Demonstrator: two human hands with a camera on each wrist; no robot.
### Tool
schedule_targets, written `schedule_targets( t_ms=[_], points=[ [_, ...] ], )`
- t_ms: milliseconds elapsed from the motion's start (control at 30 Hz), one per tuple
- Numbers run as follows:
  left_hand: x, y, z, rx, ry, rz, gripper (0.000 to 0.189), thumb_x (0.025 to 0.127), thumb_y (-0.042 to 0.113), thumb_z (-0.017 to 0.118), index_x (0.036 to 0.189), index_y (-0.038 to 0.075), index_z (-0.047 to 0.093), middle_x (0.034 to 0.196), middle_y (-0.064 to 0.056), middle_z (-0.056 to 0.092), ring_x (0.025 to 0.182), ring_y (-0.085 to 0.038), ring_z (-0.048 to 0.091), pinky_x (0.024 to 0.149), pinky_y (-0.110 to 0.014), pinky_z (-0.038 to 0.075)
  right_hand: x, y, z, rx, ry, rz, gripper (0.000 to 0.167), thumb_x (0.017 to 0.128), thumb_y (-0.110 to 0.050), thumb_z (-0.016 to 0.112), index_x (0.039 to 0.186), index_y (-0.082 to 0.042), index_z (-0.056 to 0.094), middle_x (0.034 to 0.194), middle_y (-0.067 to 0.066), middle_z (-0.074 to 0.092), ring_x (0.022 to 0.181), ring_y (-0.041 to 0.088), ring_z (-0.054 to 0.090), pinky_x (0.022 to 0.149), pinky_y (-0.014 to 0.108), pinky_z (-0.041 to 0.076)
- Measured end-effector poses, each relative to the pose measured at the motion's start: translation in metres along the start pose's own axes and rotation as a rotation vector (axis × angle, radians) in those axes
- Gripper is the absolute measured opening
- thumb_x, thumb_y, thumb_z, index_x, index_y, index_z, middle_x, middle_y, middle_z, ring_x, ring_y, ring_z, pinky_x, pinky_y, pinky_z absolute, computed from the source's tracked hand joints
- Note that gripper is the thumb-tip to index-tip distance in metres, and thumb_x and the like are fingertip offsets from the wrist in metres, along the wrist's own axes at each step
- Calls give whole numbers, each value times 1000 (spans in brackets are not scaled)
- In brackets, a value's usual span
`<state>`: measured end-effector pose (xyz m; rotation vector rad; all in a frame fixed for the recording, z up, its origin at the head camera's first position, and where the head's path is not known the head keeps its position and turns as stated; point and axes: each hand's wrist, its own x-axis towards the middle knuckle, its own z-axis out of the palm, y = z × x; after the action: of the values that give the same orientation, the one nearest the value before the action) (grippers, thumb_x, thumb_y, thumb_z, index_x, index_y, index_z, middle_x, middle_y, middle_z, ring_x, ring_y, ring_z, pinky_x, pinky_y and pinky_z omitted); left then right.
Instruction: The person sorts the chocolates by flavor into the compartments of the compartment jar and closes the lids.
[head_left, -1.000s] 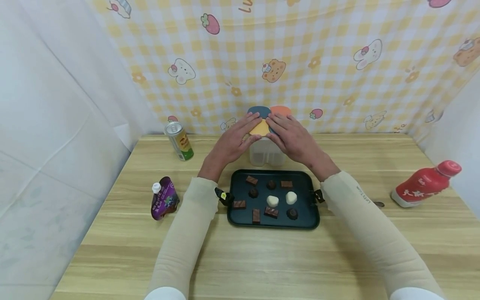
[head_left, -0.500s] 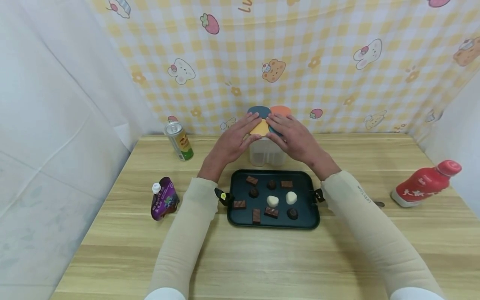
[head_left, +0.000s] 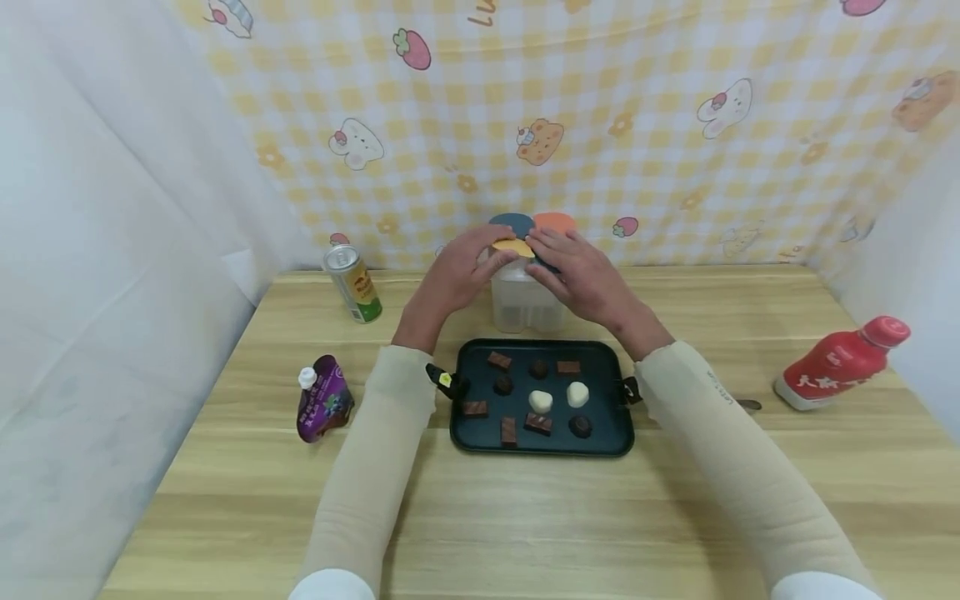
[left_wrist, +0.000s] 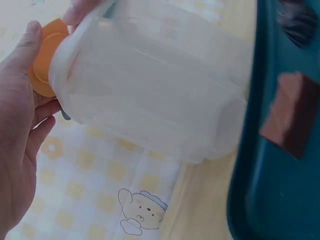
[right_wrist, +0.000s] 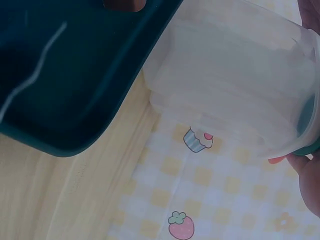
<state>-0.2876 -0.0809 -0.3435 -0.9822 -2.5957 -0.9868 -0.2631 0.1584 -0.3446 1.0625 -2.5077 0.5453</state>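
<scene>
A clear plastic storage box (head_left: pixel 525 307) with coloured flip lids stands at the back, behind the tray. My left hand (head_left: pixel 456 273) pinches the yellow lid (head_left: pixel 513 247) between thumb and fingers. This lid stands tilted up from the rim; in the left wrist view the same lid (left_wrist: pixel 42 60) looks orange. On the right side of the box top my right hand (head_left: pixel 588 279) has its thumb and fingers around a blue-green lid (head_left: pixel 547 265), mostly covered by the hand. The dark blue lid (head_left: pixel 512 222) and orange lid (head_left: pixel 555 222) lie at the back of the top.
A dark tray (head_left: pixel 480 435) with several chocolates, brown and white (head_left: pixel 540 402), lies between my forearms. At left stand a drink can (head_left: pixel 352 283) and a purple pouch (head_left: pixel 326 400). A red bottle (head_left: pixel 840 363) stands at right, near a spoon-like handle (head_left: pixel 747 404). A checked curtain (head_left: pixel 450 125) hangs behind.
My left hand has raised the front of the yellow lid, which lay flat before. The right hand has barely moved. The whole head view has shifted slightly.
</scene>
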Motion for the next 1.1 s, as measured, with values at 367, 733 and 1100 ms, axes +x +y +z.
schedule_targets(
  t_ms=[367,733,1100],
  points=[
    [23,-10,-5,-171,67,-44,33,106,37,61,123,11,73,121,-3,67,105,-18,59,98,-44,48,4,-1,4,78,-15,38,58,106,-29,61,154,0,45,155,16,47,147,30,38,124,49,15],
    [41,-22,-8,-450,-21,-163,42,111,34,50,128,4,73,125,-10,71,116,-19,64,101,-31,48,1,3,8,161,73,47,58,103,-25,67,154,-6,48,149,15,54,120,32,58,110,48,41],
    [44,-18,-4,-508,-22,-201,47,112,38,45,128,3,72,121,-10,70,110,-19,62,98,-31,47,0,3,8,223,91,111,63,99,-31,72,155,-11,49,144,10,57,114,26,56,96,47,50]
  ],
)
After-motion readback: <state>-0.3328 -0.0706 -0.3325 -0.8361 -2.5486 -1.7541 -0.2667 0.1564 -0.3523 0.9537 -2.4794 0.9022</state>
